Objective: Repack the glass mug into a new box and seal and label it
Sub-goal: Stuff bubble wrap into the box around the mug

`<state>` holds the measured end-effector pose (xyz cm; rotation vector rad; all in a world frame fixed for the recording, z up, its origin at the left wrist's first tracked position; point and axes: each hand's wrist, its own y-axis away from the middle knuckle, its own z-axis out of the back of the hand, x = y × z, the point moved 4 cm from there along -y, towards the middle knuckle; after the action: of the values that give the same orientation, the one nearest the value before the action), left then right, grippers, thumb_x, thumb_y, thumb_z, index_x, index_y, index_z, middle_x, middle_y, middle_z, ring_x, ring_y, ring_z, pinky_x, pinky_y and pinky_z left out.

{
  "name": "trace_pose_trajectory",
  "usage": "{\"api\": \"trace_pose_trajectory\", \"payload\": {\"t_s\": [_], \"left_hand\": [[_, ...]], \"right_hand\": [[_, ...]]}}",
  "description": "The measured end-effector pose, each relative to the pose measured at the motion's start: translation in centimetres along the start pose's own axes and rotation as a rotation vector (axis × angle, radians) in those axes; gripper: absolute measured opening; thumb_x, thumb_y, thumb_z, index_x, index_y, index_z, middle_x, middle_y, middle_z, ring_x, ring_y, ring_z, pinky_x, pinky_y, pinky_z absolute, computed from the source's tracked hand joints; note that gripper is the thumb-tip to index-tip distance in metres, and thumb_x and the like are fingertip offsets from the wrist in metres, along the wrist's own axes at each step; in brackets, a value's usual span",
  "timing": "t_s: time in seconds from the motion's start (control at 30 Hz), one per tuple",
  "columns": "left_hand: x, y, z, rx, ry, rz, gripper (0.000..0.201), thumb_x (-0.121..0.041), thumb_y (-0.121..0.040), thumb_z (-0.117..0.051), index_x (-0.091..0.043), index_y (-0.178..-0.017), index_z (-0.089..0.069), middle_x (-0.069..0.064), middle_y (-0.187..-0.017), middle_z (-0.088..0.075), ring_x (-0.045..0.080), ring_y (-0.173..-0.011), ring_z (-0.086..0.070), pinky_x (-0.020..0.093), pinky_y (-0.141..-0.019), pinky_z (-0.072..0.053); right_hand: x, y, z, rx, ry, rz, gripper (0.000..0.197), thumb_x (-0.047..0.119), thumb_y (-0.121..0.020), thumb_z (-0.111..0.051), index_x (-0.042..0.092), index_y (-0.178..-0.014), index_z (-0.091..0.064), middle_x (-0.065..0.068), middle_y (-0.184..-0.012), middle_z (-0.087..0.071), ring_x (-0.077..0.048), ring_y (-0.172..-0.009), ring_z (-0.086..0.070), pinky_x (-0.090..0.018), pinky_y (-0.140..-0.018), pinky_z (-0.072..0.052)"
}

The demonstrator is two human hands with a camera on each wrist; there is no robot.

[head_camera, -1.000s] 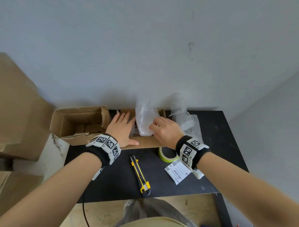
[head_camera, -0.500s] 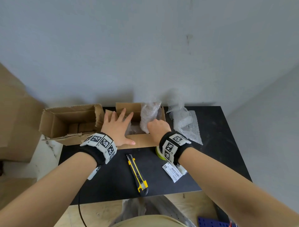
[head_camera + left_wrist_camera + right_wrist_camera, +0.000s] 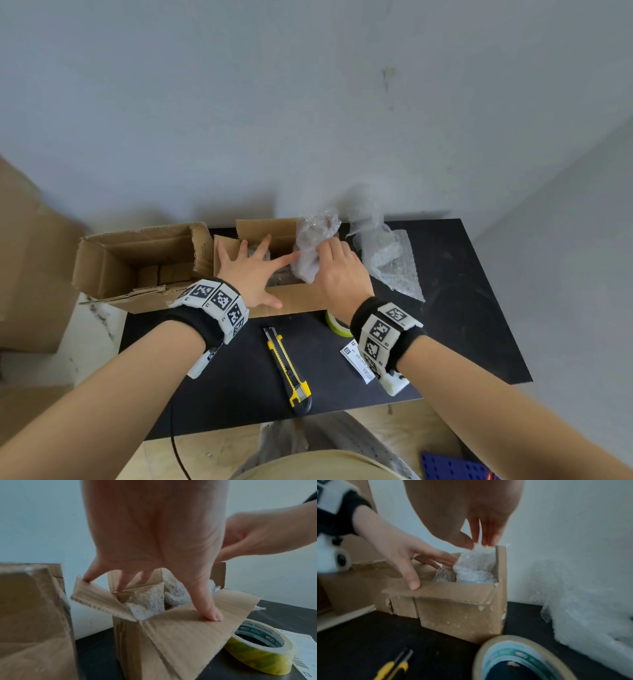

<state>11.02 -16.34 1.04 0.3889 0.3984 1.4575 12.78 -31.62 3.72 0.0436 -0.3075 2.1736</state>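
at the back edge of the table [image 3: 445, 308], the spread, released left hand [image 3: 253, 270] is holding the box [image 3: 291, 301] flaps apart while the right hand [image 3: 337, 270] is pinching the bubble-wrapped mug [image 3: 310, 253], which should go down slowly, padding kept around it.

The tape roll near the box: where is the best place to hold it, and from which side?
Probably from above: the tape roll lies flat on the table with its hole facing up. Put the thumb into the hole and the fingers over the outer rim. The far side is crowded by the box, so take the near rim.
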Motion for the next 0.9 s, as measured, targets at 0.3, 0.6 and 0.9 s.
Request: {"api": "trace_pose_trajectory", "payload": {"t_s": [0.3, 0.6, 0.9], "left_hand": [[0.0, 0.1, -0.1, 0.003, -0.006, 0.014, 0.101, -0.065, -0.074, -0.061, -0.054, -0.14, 0.015, -0.001, -0.158, 0.016, 0.038, -0.144, 0.003, 0.073, -0.105, -0.001], [-0.4, 0.4, -0.4, 0.018, 0.002, 0.014, 0.088, -0.059, -0.08, -0.059, -0.05, -0.144, 0.0, -0.003, -0.158, 0.012, 0.031, -0.145, 0.005, 0.072, -0.105, 0.003], [-2.9, 0.2, -0.9, 0.054, 0.016, -0.073, 0.081, -0.048, -0.088, -0.055, -0.037, -0.149, -0.002, -0.006, -0.159, 0.004, 0.023, -0.146, 0.003, 0.061, -0.113, 0.001]], "right_hand": [[-1.6, 1.7, -2.6, 0.324, 0.227, 0.265, 0.054, 0.043, -0.092, -0.033, 0.007, -0.118, -0.063, -0.009, -0.12, -0.066, -0.022, -0.114, -0.06, -0.041, -0.113, -0.023], [-3.0, 1.8, -3.4, 0.421, 0.267, 0.212, 0.089, 0.057, -0.087, 0.012, 0.011, -0.14, -0.044, -0.002, -0.143, -0.047, -0.014, -0.139, -0.033, -0.041, -0.114, 0.015], [-4.7, 1.9, -3.8, 0.54, 0.109, 0.21, 0.063, 0.053, -0.096, -0.024, 0.019, -0.149, -0.018, 0.005, -0.158, -0.013, -0.008, -0.146, 0.001, -0.042, -0.113, 0.018]]}}
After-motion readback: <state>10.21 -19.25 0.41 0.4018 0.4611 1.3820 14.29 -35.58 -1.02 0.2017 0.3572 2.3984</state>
